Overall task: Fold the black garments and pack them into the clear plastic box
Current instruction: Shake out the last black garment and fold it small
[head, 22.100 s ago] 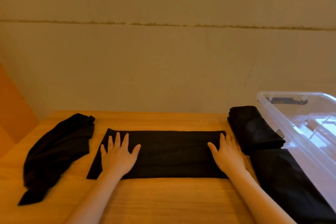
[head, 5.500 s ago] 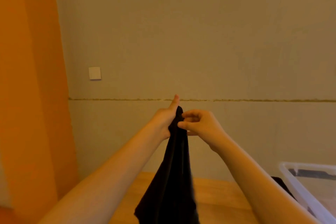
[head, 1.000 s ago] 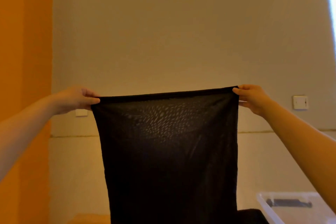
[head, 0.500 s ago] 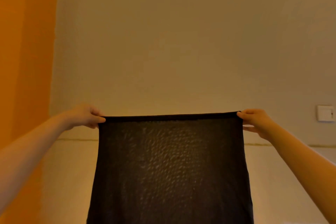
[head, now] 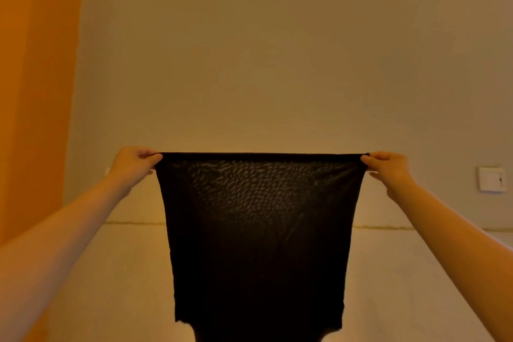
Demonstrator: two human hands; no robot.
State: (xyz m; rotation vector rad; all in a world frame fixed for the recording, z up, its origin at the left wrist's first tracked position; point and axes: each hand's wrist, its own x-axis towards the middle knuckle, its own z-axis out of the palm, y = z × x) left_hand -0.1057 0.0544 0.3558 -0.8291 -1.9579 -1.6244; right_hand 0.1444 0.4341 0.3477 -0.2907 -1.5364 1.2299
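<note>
A: While both arms stretch out, left hand (head: pixel 132 160) at 9 o'clock and right hand (head: pixel 387 165) at 3 each pinch a top corner of the black garment (head: pixel 255 236), hanging taut mid-air.
B: Labels?
A: None readable. Wall switch (head: pixel 491 179) at 3.

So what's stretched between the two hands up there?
In the head view, a black garment: the left hand and right hand each pinch a top corner, its edge taut between them.
</note>
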